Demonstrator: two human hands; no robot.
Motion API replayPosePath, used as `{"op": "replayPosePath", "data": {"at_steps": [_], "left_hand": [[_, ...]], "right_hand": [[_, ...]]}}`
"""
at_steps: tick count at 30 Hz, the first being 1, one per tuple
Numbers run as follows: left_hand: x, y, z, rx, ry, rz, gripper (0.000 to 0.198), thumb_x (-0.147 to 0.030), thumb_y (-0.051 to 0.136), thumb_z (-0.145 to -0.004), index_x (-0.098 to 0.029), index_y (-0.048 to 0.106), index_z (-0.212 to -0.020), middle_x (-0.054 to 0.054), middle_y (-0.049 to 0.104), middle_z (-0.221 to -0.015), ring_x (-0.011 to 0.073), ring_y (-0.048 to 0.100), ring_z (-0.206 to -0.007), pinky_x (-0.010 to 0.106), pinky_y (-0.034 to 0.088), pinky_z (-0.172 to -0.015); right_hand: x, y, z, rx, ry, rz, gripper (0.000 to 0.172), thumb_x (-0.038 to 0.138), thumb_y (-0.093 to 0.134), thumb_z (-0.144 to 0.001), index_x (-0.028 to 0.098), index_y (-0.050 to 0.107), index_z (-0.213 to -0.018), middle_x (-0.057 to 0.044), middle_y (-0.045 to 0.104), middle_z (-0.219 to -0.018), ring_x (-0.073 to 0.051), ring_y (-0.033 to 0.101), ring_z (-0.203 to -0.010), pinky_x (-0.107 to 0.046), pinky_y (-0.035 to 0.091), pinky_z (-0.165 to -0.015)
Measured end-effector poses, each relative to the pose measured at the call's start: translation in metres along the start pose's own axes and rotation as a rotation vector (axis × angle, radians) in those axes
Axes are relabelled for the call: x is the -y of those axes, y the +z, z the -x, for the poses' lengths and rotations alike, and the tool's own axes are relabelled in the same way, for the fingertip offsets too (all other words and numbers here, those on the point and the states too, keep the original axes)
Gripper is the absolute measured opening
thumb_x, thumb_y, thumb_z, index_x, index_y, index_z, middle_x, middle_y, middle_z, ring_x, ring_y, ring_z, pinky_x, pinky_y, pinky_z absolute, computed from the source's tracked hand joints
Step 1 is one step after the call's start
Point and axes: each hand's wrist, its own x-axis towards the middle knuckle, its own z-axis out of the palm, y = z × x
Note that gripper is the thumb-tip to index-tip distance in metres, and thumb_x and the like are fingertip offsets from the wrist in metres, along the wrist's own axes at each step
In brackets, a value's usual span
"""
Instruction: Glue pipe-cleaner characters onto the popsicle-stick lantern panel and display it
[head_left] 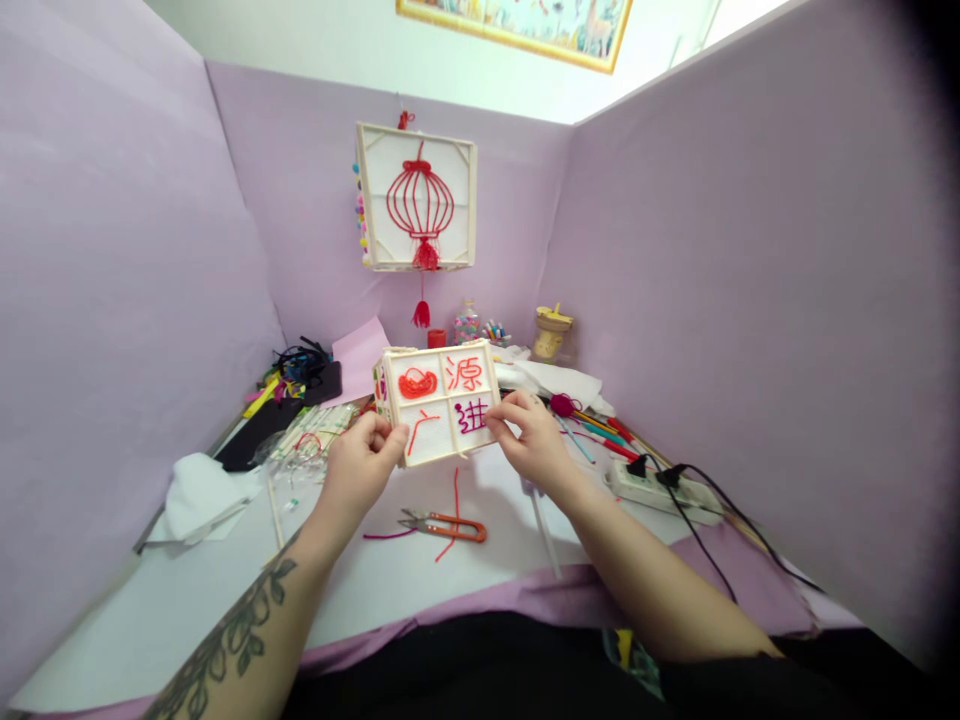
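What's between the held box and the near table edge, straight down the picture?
Head view: below the box lie orange-handled snips, a red strand and a purple strand, all on the white tabletop.

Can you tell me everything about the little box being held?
The box has a pale, wood-like frame and white panels. Its front has four parts: orange-red bowl shape, orange-red character, orange-red strokes, purple character. Colours dot its left side. It's held over the table, slightly tilted, right side higher. The left hand grips its lower left; the right hand touches its right edge.
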Motion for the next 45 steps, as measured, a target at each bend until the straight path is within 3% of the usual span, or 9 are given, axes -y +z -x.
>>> {"op": "replayPosePath", "data": {"at_steps": [21,27,45], "left_hand": [[0.001,-0.001,0.001,0.01,-0.004,-0.002,0.032,-0.051,0.052,-0.079,-0.021,0.049,-0.066,-0.004,0.055,-0.049,0.0135,0.051,-0.049,0.026,0.037,-0.054],[0.0,-0.001,0.001,0.006,-0.008,-0.01,0.032,-0.051,0.053,-0.078,-0.021,0.05,-0.066,-0.004,0.054,-0.049,0.0131,0.05,-0.05,0.025,0.036,-0.054],[0.001,0.0,0.0,0.015,-0.016,-0.011,0.034,-0.053,0.051,-0.078,-0.021,0.05,-0.067,-0.004,0.054,-0.05,0.0137,0.051,-0.051,0.026,0.037,-0.056]], "right_hand": [[0.0,-0.001,-0.009,-0.077,0.011,-0.023,0.017,0.024,0.054,-0.088,0.021,0.07,-0.086,-0.005,0.056,-0.081,-0.02,0.055,-0.08,-0.034,0.044,-0.077],[-0.002,0.001,-0.009,-0.031,0.002,-0.025,0.016,0.022,0.055,-0.088,0.02,0.07,-0.084,-0.005,0.058,-0.083,-0.02,0.055,-0.081,-0.033,0.044,-0.075],[-0.005,0.003,-0.015,-0.126,-0.018,-0.046,0.015,0.023,0.057,-0.088,0.022,0.072,-0.086,-0.005,0.057,-0.081,-0.019,0.055,-0.079,-0.035,0.045,-0.074]]}}
